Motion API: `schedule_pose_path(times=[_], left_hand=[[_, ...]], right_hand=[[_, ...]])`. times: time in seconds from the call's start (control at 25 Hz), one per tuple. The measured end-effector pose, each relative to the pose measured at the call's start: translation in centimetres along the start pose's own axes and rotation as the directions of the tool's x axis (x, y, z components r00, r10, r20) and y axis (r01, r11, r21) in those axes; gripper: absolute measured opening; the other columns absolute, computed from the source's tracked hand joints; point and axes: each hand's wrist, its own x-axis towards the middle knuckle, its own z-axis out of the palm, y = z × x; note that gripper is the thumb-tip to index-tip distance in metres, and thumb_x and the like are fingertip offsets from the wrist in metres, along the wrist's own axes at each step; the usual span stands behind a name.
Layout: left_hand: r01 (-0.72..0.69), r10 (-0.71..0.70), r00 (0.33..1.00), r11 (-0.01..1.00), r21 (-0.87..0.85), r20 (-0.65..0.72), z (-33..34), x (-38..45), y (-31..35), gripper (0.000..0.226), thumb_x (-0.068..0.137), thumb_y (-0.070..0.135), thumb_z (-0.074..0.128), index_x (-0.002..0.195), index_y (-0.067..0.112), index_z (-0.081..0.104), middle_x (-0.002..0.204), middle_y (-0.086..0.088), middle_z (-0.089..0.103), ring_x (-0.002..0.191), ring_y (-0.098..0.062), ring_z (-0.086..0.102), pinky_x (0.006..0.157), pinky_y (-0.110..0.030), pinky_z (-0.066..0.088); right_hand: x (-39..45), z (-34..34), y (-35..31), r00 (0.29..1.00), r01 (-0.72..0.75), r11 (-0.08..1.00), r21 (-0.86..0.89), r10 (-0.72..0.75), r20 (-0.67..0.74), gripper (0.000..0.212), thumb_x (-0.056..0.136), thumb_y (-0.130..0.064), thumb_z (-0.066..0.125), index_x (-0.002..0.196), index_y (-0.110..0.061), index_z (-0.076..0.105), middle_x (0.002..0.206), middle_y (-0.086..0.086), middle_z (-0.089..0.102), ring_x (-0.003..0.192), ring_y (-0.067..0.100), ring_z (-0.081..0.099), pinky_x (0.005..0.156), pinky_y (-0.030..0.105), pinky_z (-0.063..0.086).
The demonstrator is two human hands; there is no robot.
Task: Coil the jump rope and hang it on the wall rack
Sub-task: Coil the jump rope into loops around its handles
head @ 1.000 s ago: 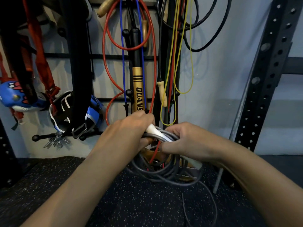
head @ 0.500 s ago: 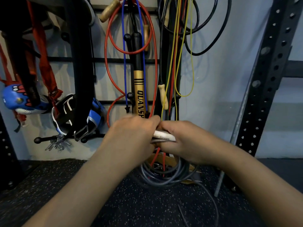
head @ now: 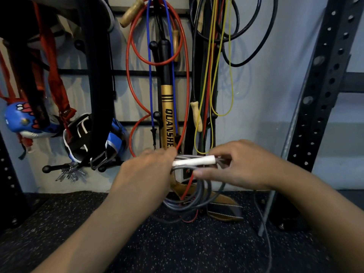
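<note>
A grey jump rope (head: 194, 200) hangs in several loops below my hands, with its white handle (head: 194, 160) lying level across the top of the bundle. My left hand (head: 146, 174) grips the left end of the handle and the gathered loops. My right hand (head: 239, 164) is at the right end, fingers spread, thumb and fingertips touching the strands; it is motion-blurred. A loose grey tail (head: 265, 229) trails down to the right. The wall rack (head: 137, 72) of black bars and pegs is just behind and above.
Red (head: 129, 62), blue, yellow (head: 231, 75) and black ropes hang on the rack, with a gold and black bat (head: 167, 115). Boxing headgear (head: 82, 138) and a blue glove (head: 21, 123) hang left. A black perforated upright (head: 323, 85) stands right. Speckled rubber floor below.
Both hands rose with the coil. The white handle turned level and more of it shows. My right hand slid right along it and its fingers opened.
</note>
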Motion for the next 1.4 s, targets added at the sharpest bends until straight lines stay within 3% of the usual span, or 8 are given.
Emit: schedule_pose_path(times=[0.16,0.24,0.44,0.64,1.0,1.16,1.28,1.4], left_hand=[[0.142,-0.142,0.988,0.99,0.006,0.063,1.0,-0.5,-1.7,0.019,0.101,0.02,0.05,0.118,0.027,0.045,0.087,0.007,0.056,0.071,-0.015,0.056,0.058,-0.03,0.045],[0.25,-0.243,0.967,0.963,-0.104,0.08,1.4,-0.5,-2.2,0.014,0.102,0.021,0.05,0.115,0.024,0.045,0.079,0.007,0.052,0.065,-0.015,0.055,0.057,-0.033,0.047],[0.421,-0.4,0.906,0.815,-0.398,0.139,2.1,-0.8,-0.5,0.011,0.105,0.032,0.047,0.105,0.021,0.05,0.075,0.001,0.056,0.064,-0.016,0.053,0.05,-0.032,0.032],[0.37,-0.343,0.929,0.866,-0.337,0.139,1.3,-0.4,0.0,0.009,0.106,0.034,0.046,0.101,0.026,0.044,0.072,0.004,0.053,0.059,-0.011,0.051,0.047,-0.029,0.03],[0.141,-0.118,0.979,0.981,-0.135,0.169,-0.8,0.0,0.0,0.015,0.105,0.024,0.048,0.119,0.03,0.047,0.08,0.008,0.051,0.068,-0.013,0.053,0.056,-0.029,0.038],[0.356,-0.305,0.934,0.821,-0.446,0.183,-0.5,0.4,0.0,0.009,0.106,0.031,0.046,0.099,0.029,0.052,0.071,0.001,0.054,0.056,-0.015,0.049,0.048,-0.028,0.032],[0.451,-0.45,0.878,0.664,-0.597,0.162,0.2,0.8,-0.5,0.017,0.106,0.032,0.046,0.097,0.02,0.054,0.068,-0.001,0.051,0.055,-0.016,0.048,0.048,-0.03,0.031],[0.491,-0.526,0.83,0.535,-0.687,0.184,1.1,0.9,-0.3,0.021,0.106,0.031,0.046,0.099,0.014,0.056,0.074,-0.004,0.055,0.062,-0.017,0.052,0.051,-0.034,0.036]], right_hand=[[-0.2,-0.5,2.3,0.995,-0.051,0.738,0.673,0.099,-0.032,0.066,0.078,-0.078,0.063,0.078,-0.012,0.072,0.053,-0.006,0.037,0.048,0.012,0.033,0.052,0.028,0.031],[-0.1,0.7,2.9,0.993,-0.037,0.604,0.796,0.111,-0.038,0.061,0.079,-0.073,0.063,0.086,-0.013,0.072,0.064,0.0,0.038,0.052,0.014,0.03,0.053,0.03,0.028],[0.2,4.4,1.2,0.986,-0.007,0.628,0.778,0.135,-0.1,0.055,0.07,-0.079,0.061,0.103,-0.035,0.069,0.077,-0.008,0.063,0.055,0.002,0.054,0.055,0.016,0.041],[1.2,4.3,1.2,0.932,0.111,0.59,0.8,0.219,-0.29,0.032,0.099,-0.034,0.059,0.084,-0.012,0.077,0.055,-0.001,0.05,0.047,0.012,0.041,0.045,0.018,0.032],[1.4,2.8,3.1,0.923,0.038,0.05,0.998,0.381,-0.054,0.029,0.097,-0.018,0.056,0.074,-0.007,0.07,0.047,-0.008,0.022,0.035,0.008,0.02,0.032,0.019,0.017],[0.8,3.6,3.2,0.951,-0.052,0.06,0.997,0.307,0.032,0.023,0.09,-0.019,0.056,0.078,-0.004,0.071,0.055,-0.004,0.026,0.051,0.014,0.022,0.048,0.027,0.019],[0.2,4.9,1.9,0.989,-0.096,0.025,0.995,0.115,0.092,0.046,0.092,-0.043,0.051,0.106,-0.005,0.072,0.072,0.003,0.052,0.061,0.015,0.049,0.057,0.026,0.034],[-0.1,6.5,-0.9,0.995,-0.092,0.27,0.959,0.066,0.076,0.069,0.08,-0.077,0.055,0.118,-0.021,0.07,0.096,0.0,0.08,0.09,0.014,0.076,0.08,0.026,0.055]])
